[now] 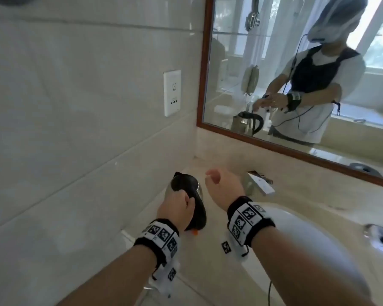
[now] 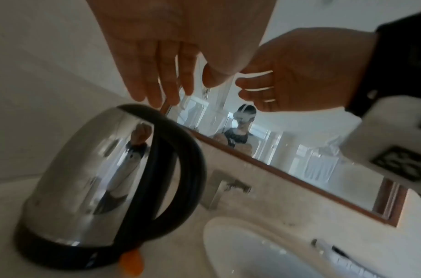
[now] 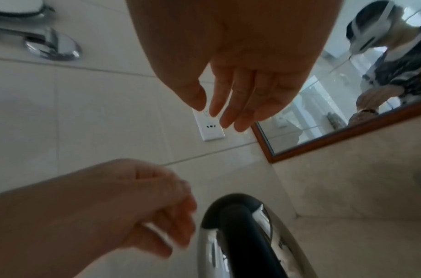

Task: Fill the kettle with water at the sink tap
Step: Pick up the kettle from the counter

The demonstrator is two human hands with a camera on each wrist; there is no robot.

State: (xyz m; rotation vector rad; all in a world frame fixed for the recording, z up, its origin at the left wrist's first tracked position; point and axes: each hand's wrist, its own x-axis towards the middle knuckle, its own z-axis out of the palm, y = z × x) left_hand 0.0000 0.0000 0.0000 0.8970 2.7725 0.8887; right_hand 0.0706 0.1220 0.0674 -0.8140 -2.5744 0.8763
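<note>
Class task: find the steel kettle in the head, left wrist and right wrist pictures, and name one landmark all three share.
Head: kettle lower centre on the counter, by the left hand.
Left wrist: kettle fills the lower left.
Right wrist: kettle at bottom centre.
Shared landmark: the wood-framed mirror.

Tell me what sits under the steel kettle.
The shiny steel kettle with black handle stands on a black round base with an orange tab, on the beige stone counter. The counter beneath the base is covered.
</note>
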